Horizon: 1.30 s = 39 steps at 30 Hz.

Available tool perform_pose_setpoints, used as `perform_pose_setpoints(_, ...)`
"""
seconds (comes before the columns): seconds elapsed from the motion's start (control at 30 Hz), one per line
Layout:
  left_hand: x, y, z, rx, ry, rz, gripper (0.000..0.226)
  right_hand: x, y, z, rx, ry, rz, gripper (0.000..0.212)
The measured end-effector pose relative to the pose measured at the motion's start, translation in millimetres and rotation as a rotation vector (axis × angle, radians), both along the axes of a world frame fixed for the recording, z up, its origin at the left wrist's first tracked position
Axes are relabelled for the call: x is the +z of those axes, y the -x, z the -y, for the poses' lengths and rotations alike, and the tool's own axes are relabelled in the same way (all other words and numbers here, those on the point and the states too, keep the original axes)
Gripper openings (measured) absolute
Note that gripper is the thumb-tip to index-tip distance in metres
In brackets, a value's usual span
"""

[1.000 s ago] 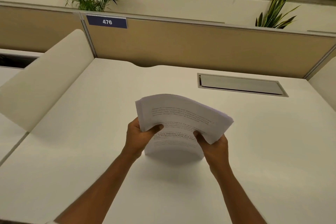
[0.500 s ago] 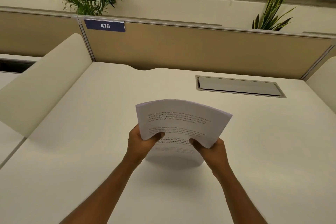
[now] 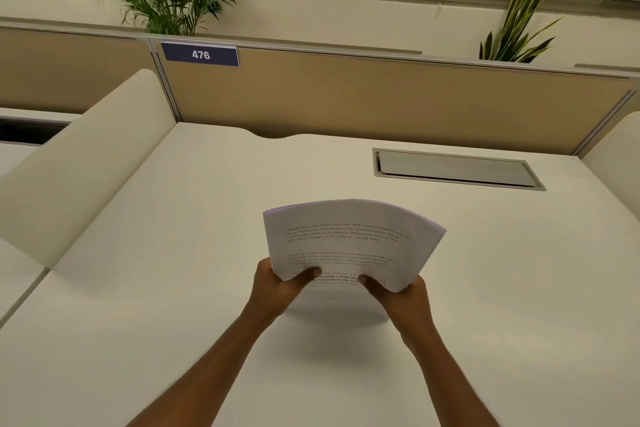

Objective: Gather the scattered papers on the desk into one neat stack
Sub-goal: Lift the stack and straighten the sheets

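Progress: every sheet in view was already collected into one white stack of printed paper sheets [image 3: 349, 246]. I saw no loose sheet on the plain off-white bench [image 3: 173, 288], though its near edge lay outside the frame. I judged the gathering itself done. What remained: squaring the edges and laying the stack down flat.

Stack position: held above the bench near its middle, in front of the person, casting a shadow underneath. Its lower edge appeared to sit close to the surface; I could not tell whether it touched. The sheets bowed upward into an arch, printed side facing the camera. The top edges looked roughly even, with a slight fan at the right corner.

Left hand [image 3: 277, 291]: closed on the stack's lower left corner, thumb across the front sheet, fingers hidden behind.

Right hand [image 3: 398, 298]: closed on the lower right corner in the same way, thumb on the front, fingers out of sight behind the paper.

A recessed grey cable hatch [image 3: 457, 170] sat well apart, at the far right.
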<state>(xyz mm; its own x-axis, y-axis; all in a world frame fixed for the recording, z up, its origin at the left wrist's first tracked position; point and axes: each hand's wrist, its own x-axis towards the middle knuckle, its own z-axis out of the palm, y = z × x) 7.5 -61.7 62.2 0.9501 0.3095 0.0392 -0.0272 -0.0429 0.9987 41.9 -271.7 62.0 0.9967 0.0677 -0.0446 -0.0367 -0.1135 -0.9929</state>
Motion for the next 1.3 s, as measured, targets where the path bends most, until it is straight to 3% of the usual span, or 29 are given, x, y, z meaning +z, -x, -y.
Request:
perform_pose_setpoints(0.23,-11.5,8.1,3.8,-0.039,0.073,-0.064,0.051,-14.4,6.0,1.7,-0.019,0.011,-0.052,0.029)
perform_pose_setpoints(0.53,-9.4,9.8,4.5,-0.059,0.088,-0.057,0.055,-17.9,6.9,4.3,-0.013,0.020,-0.058,0.037)
perform_pose_setpoints(0.7,-9.7,7.0,7.2,0.010,0.125,-0.103,0.045,-24.8,10.1,8.0,-0.029,0.084,-0.108,0.031)
perform_pose_setpoints(0.77,-6.8,5.4,8.5,0.086,0.194,-0.103,0.030,-29.9,10.9,13.3,-0.080,0.102,-0.172,0.040)
perform_pose_setpoints(0.87,-1.2,9.1,13.6,0.171,0.393,-0.086,0.040,-34.6,19.7,17.2,-0.114,-0.163,-0.350,0.082)
perform_pose_setpoints(0.93,-2.1,14.0,22.5,0.192,0.539,-0.096,0.047,-39.9,25.7,12.4,-0.068,-0.476,-0.507,0.093)
perform_pose_setpoints(1.0,-4.8,21.3,36.2,0.233,0.666,-0.156,0.046,-37.3,36.6,2.2,0.000,-0.685,-0.583,0.063)
perform_pose_setpoints(1.1,-12.9,33.0,55.2,0.328,0.726,-0.259,0.039,-33.1,48.8,-8.3,0.059,-0.720,-0.592,0.031)
perform_pose_setpoints(1.3,-26.1,52.7,62.5,0.368,0.720,-0.354,0.030,-37.3,54.6,-9.0,0.017,-0.578,-0.487,0.036)
